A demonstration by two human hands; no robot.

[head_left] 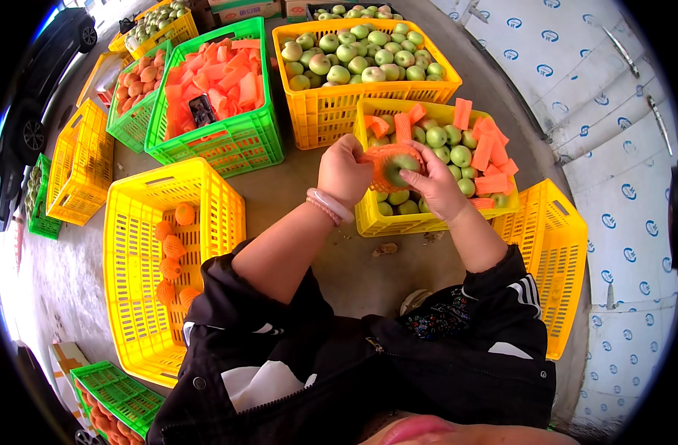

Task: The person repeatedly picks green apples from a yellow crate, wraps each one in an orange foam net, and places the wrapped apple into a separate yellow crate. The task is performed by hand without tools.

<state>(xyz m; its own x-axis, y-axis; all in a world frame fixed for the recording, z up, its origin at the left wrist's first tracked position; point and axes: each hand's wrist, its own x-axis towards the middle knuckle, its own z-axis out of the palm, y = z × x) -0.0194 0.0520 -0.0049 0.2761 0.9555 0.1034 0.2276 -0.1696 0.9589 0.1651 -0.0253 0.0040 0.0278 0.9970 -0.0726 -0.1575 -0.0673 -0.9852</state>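
Both hands are working over the yellow plastic crate of green apples and loose orange foam sleeves (428, 167) right in front: the left hand (344, 172) is gripping the edge of an orange foam net sleeve (385, 165), and the right hand (437, 185) is pinching a round green apple (402, 166) that's sitting partly inside that sleeve, so both are clamped on the same bundle, held just above the crate's near-left corner. There's a pale bangle (330, 205) sitting on the left wrist. Behind that crate a second yellow crate heaped with green apples (361, 63) is standing almost touching it. To the left of that one, a green plastic crate stuffed with orange foam sleeves (216, 96) is holding a small dark object on top. Down on the person's left, a mostly empty yellow crate (168, 259) is holding a few already-netted fruits (172, 252) along one side. Another empty yellow crate (554, 259) is squeezing in on the right, near the white patterned wall (620, 148).
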